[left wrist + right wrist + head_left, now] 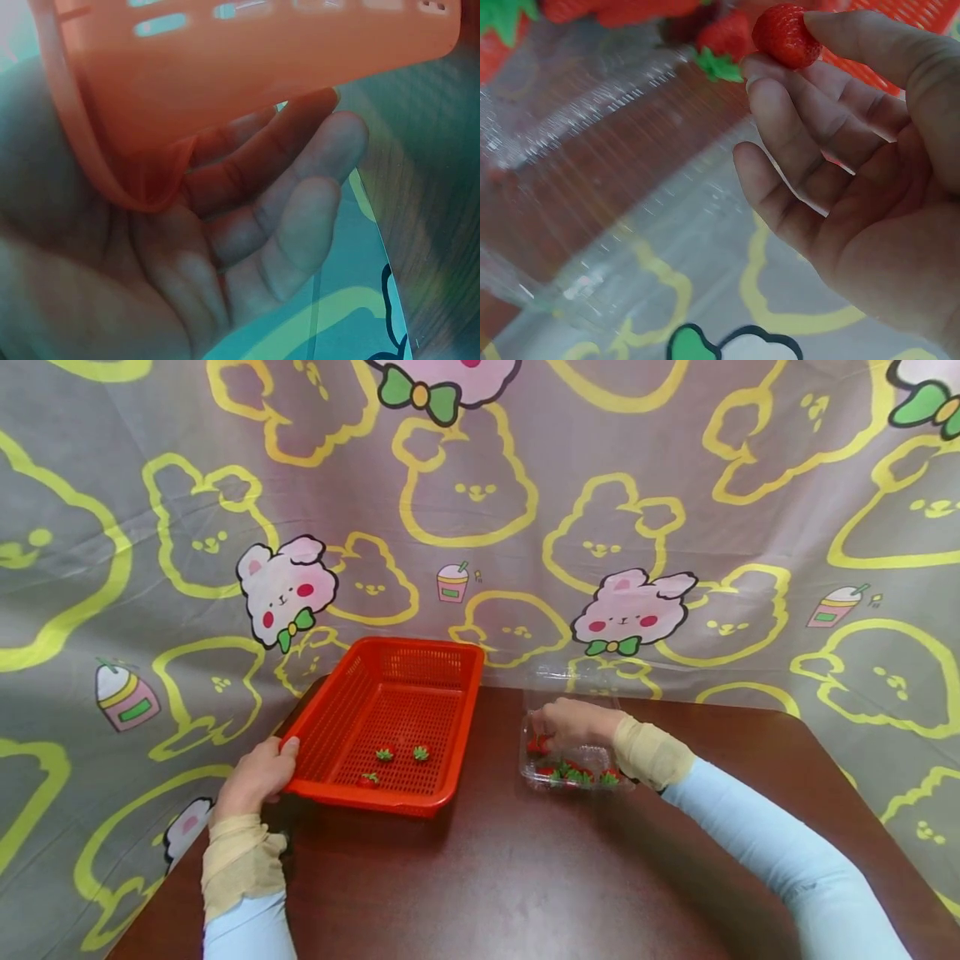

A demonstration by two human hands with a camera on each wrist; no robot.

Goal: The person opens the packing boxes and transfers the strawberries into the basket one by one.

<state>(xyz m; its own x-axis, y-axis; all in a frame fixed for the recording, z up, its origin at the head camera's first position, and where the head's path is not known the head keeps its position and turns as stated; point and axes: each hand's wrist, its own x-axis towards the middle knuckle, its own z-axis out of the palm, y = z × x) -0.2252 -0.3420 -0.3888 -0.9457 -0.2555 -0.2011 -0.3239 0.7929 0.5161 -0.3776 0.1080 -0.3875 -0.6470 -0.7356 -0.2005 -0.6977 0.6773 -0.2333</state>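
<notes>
My left hand (pixel 258 772) grips a red perforated plastic basket (pixel 302 788) at its near left corner. The thumb lies over the rim, and in the left wrist view the fingers (pixel 255 172) curl beneath the corner. Inside the basket lie 3 strawberries (pixel 422 752), well apart from each other. My right hand (pixel 573 722) is at a clear plastic box (pixel 523 760) with its lid raised. Between thumb and index finger it pinches a red strawberry (pixel 786 34). Several more strawberries (pixel 573 774) with green leaves are along the box's near side.
Both containers are on a dark brown wooden table (pixel 480 877), the basket on the left and the box on the right, with a gap between. Behind the table hangs a grey curtain (pixel 510 560) printed with yellow outlines and rabbits, reaching down to the table's far edge.
</notes>
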